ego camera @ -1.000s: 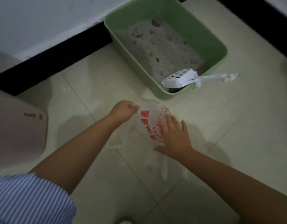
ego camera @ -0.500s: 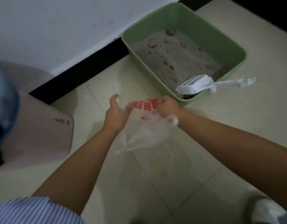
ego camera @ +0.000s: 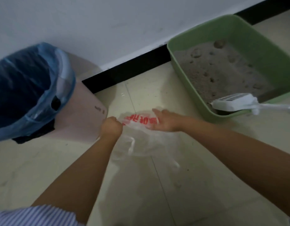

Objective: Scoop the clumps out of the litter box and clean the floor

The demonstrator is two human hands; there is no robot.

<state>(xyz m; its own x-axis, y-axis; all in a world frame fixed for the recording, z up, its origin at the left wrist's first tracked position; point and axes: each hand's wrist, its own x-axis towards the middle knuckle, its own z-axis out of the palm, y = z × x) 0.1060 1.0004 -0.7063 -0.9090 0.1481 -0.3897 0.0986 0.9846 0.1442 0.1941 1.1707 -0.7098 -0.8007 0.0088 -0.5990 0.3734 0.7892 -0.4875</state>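
Head view, one frame, some motion blur.

Hands: left hand (ego camera: 111, 127) is fisted, fingers curled tight on the left edge of a clear plastic bag (ego camera: 141, 137) w/ red print. Right hand (ego camera: 163, 120) is on the bag's right side, palm up, fingers fairly straight and reaching under or into the film; whether it pinches the film cannot be told. The two hands are apart, w/ the printed band of the bag stretched between them. Rest of the bag hangs slack below the hands, over the floor (ego camera: 198, 185).

Litter box (ego camera: 263, 38): green, rectangular, on the floor at upper right, back edge near the black skirting (ego camera: 124, 74). Holds grey litter (ego camera: 214, 74) w/ several round clumps (ego camera: 219, 44) visible, mostly toward the far end. White slotted scoop (ego camera: 234, 101) rests w/ its head inside the near corner of the box, handle over the rim and pointing right, out of frame.

Bin (ego camera: 85, 118): pinkish, left of the bag, just beside the left hand; lined w/ a blue bag (ego camera: 48, 98) folded over the rim.

Floor: pale tile, grout lines visible, a few small dark specks near the bag.

Striped sleeve (ego camera: 35, 216) at bottom left.
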